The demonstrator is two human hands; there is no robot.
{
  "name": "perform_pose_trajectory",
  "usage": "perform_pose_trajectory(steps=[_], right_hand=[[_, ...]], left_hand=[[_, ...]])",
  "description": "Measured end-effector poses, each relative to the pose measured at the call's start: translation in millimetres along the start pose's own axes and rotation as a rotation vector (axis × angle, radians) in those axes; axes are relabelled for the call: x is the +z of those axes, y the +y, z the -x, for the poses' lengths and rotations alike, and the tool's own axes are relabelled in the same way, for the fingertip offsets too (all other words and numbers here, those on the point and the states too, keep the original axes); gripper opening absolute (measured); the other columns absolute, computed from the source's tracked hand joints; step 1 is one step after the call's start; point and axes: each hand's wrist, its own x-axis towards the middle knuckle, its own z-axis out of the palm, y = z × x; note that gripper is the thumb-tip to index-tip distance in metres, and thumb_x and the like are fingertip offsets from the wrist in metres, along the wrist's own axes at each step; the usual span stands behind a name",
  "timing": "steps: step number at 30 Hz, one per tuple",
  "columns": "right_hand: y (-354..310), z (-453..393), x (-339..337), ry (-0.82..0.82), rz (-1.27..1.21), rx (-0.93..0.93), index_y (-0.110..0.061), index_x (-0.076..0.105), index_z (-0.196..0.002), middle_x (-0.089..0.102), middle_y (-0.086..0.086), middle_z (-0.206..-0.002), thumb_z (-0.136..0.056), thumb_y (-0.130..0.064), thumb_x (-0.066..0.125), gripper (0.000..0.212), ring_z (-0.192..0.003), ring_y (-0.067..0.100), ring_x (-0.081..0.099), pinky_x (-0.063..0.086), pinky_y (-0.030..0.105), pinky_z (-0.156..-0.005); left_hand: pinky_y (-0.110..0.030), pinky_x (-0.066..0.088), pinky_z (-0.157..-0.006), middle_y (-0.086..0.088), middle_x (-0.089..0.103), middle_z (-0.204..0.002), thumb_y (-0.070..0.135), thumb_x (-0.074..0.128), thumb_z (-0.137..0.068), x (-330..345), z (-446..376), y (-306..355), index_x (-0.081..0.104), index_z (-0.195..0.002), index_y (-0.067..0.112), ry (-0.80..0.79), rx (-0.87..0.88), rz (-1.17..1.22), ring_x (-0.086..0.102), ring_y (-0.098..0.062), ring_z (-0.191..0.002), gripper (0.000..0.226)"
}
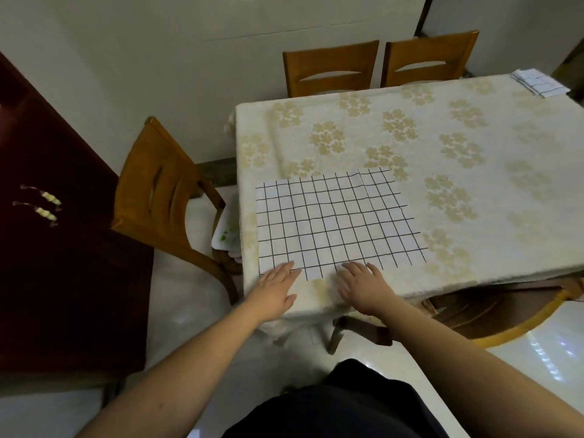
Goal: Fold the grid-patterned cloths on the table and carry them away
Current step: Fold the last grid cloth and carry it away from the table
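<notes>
- Your left hand [274, 290] lies flat, fingers straight, fingertips on the near left edge of the grid-patterned cloth [338, 221].
- Your right hand [363, 287] is spread flat too, fingers on the cloth's near edge.
- That cloth lies spread out at the table's [493, 172] near left corner.
- A folded stack of cloths [538, 82] sits at the far right corner.

Matt cloth [338, 219], wooden chairs [330, 69], glossy floor [543, 349]
</notes>
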Motion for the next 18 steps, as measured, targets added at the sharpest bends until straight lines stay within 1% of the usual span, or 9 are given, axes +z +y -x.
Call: perform_pose_trajectory(steps=[2, 6, 9, 10, 12, 15, 16, 17, 18], right_hand=[[2, -4, -3, 0.044, -0.010, -0.005, -0.022, 0.034, -0.145, 0.029, 0.000, -0.155, -0.099, -0.043, 0.032, 0.050, -0.143, 0.019, 0.023, 0.012, 0.043, -0.117], [8, -17, -9, 0.028, -0.026, -0.018, -0.021, 0.031, -0.148, 0.027, 0.001, -0.156, -0.099, -0.043, 0.030, 0.054, -0.144, 0.020, 0.021, 0.011, 0.044, -0.118], [19, -29, -10, 0.047, -0.048, -0.044, -0.020, 0.032, -0.147, 0.030, 0.002, -0.155, -0.089, -0.051, 0.014, 0.068, -0.144, 0.020, 0.023, 0.011, 0.045, -0.117], [25, -33, -10, 0.055, -0.050, -0.056, -0.020, 0.033, -0.146, 0.032, 0.002, -0.154, -0.087, -0.051, 0.012, 0.070, -0.143, 0.021, 0.025, 0.012, 0.045, -0.117], [38, -41, -9, 0.053, -0.036, -0.082, -0.020, 0.033, -0.146, 0.033, 0.002, -0.153, -0.089, -0.048, 0.017, 0.065, -0.143, 0.021, 0.025, 0.012, 0.045, -0.117], [60, -54, -9, 0.057, -0.036, -0.104, -0.019, 0.033, -0.147, 0.034, 0.003, -0.153, -0.081, -0.052, 0.004, 0.079, -0.143, 0.022, 0.027, 0.014, 0.045, -0.117], [67, -59, -11, 0.058, -0.039, -0.115, -0.019, 0.032, -0.148, 0.035, 0.003, -0.153, -0.081, -0.053, 0.004, 0.080, -0.143, 0.023, 0.027, 0.015, 0.045, -0.116], [74, -64, -13, 0.059, -0.045, -0.127, -0.018, 0.032, -0.148, 0.035, 0.004, -0.153, -0.084, -0.052, 0.009, 0.076, -0.143, 0.024, 0.028, 0.015, 0.045, -0.116], [81, -69, -15, 0.057, -0.055, -0.136, -0.017, 0.031, -0.148, 0.034, 0.005, -0.153, -0.090, -0.048, 0.018, 0.067, -0.143, 0.024, 0.027, 0.015, 0.045, -0.116]], left_hand=[[-0.037, 0.008, -0.121, 0.003, 0.001, -0.163, 0.039, 0.037, -0.101, -5, -3, -3, 0.010, -0.155, 0.026, 0.026, 0.026, 0.015, 0.003, -0.016, -0.149, 0.062], [-0.034, 0.007, -0.120, 0.005, 0.006, -0.162, 0.037, 0.037, -0.101, -10, -16, -1, 0.015, -0.154, 0.027, 0.068, 0.026, 0.043, 0.007, -0.016, -0.148, 0.059], [-0.032, 0.008, -0.119, 0.004, 0.012, -0.162, 0.035, 0.037, -0.102, -10, -33, 1, 0.019, -0.154, 0.025, 0.100, -0.001, 0.067, 0.011, -0.016, -0.148, 0.056], [-0.032, 0.009, -0.119, 0.004, 0.013, -0.161, 0.034, 0.037, -0.102, -10, -40, 2, 0.020, -0.153, 0.024, 0.104, -0.002, 0.069, 0.013, -0.016, -0.147, 0.055], [-0.032, 0.012, -0.119, 0.004, 0.017, -0.160, 0.032, 0.038, -0.101, -9, -55, 3, 0.023, -0.153, 0.023, 0.101, -0.003, 0.091, 0.017, -0.015, -0.146, 0.054], [-0.032, 0.016, -0.119, 0.005, 0.022, -0.159, 0.032, 0.039, -0.100, -6, -77, 6, 0.027, -0.152, 0.023, 0.110, -0.025, 0.121, 0.021, -0.015, -0.145, 0.054], [-0.033, 0.016, -0.119, 0.004, 0.023, -0.159, 0.033, 0.040, -0.100, -6, -84, 6, 0.027, -0.151, 0.023, 0.113, -0.044, 0.126, 0.021, -0.015, -0.145, 0.054], [-0.033, 0.016, -0.119, 0.004, 0.023, -0.159, 0.035, 0.042, -0.100, -7, -91, 6, 0.028, -0.151, 0.022, 0.115, -0.064, 0.132, 0.021, -0.016, -0.145, 0.055], [-0.034, 0.016, -0.119, 0.003, 0.023, -0.159, 0.037, 0.044, -0.099, -8, -97, 6, 0.028, -0.151, 0.022, 0.122, -0.079, 0.137, 0.021, -0.016, -0.145, 0.056]])
